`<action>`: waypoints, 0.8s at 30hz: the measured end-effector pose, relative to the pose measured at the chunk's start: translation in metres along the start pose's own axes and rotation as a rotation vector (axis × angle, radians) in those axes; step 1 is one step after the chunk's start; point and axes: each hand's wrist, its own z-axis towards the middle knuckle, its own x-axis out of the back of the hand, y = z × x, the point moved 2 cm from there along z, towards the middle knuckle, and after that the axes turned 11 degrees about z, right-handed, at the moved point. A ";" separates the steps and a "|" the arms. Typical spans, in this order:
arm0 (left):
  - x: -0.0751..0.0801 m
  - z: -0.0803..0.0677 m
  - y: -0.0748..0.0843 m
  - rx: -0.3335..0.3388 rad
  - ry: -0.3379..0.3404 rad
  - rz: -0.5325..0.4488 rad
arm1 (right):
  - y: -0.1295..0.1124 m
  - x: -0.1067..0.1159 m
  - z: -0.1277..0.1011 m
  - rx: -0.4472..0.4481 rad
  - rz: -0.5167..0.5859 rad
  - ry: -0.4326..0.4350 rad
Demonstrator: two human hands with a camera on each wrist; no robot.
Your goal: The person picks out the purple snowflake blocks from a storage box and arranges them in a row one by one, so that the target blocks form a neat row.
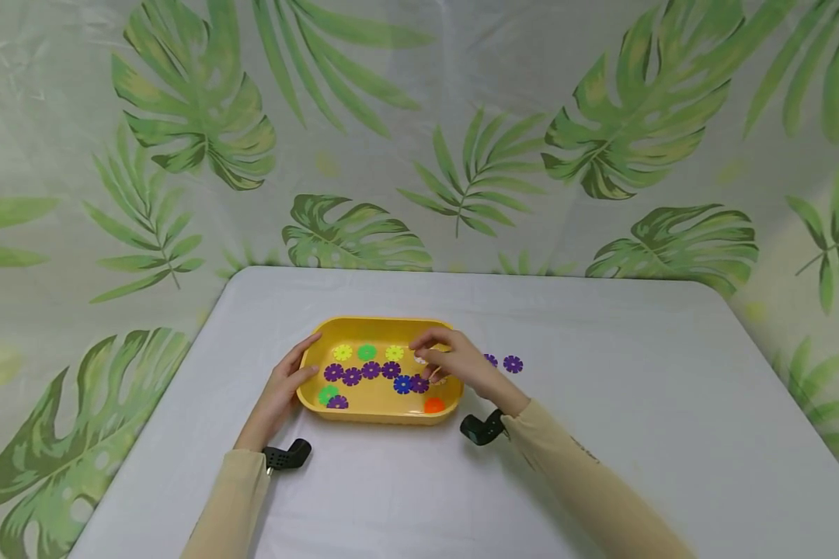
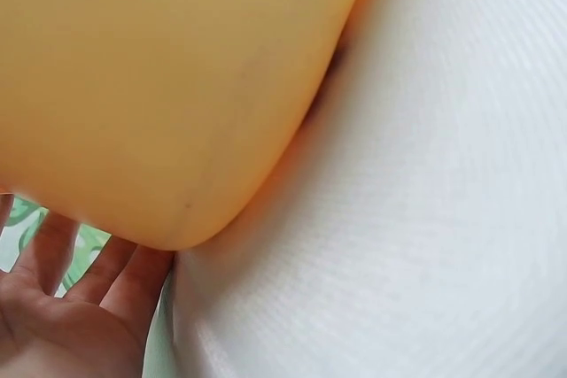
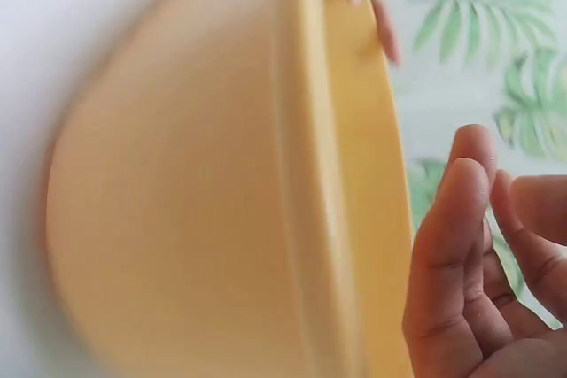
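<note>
A yellow plastic tray [image 1: 381, 418] stands on the table with several flower-shaped notched discs in it: yellow, green, blue, orange and a row of purple discs [image 1: 370, 370]. My left hand [image 1: 280, 392] holds the tray's left end, its thumb and a finger over the rim. In the left wrist view, other fingers [image 2: 124, 276] lie against the tray's outer wall. Above the right part of the tray is my right hand [image 1: 457, 363], fingers loosely bent and nothing visible between them. It partly hides pale discs beneath. The right wrist view shows the thumb apart from the fingertips [image 3: 465, 188].
Two purple discs lie on the white table [image 1: 636, 404] just right of the tray, one of them a purple disc [image 1: 513, 364] in full view. Behind the table hangs a leaf-patterned cloth [image 1: 475, 178]. Each wrist carries a black camera [image 1: 481, 428].
</note>
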 end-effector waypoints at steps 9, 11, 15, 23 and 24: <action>0.001 0.001 -0.002 -0.016 -0.014 0.003 | 0.016 -0.085 0.035 -0.111 0.011 -0.241; 0.001 0.002 -0.002 -0.021 -0.016 0.006 | 0.018 -0.096 0.039 -0.128 -0.043 -0.269; 0.001 0.002 -0.002 -0.036 -0.023 0.009 | 0.020 -0.111 0.045 -0.131 -0.177 -0.281; 0.001 0.000 -0.001 -0.053 -0.048 -0.035 | 0.025 -0.118 0.051 -0.120 -0.291 -0.250; 0.001 -0.001 -0.001 -0.054 -0.048 -0.035 | 0.026 -0.118 0.051 -0.117 -0.297 -0.247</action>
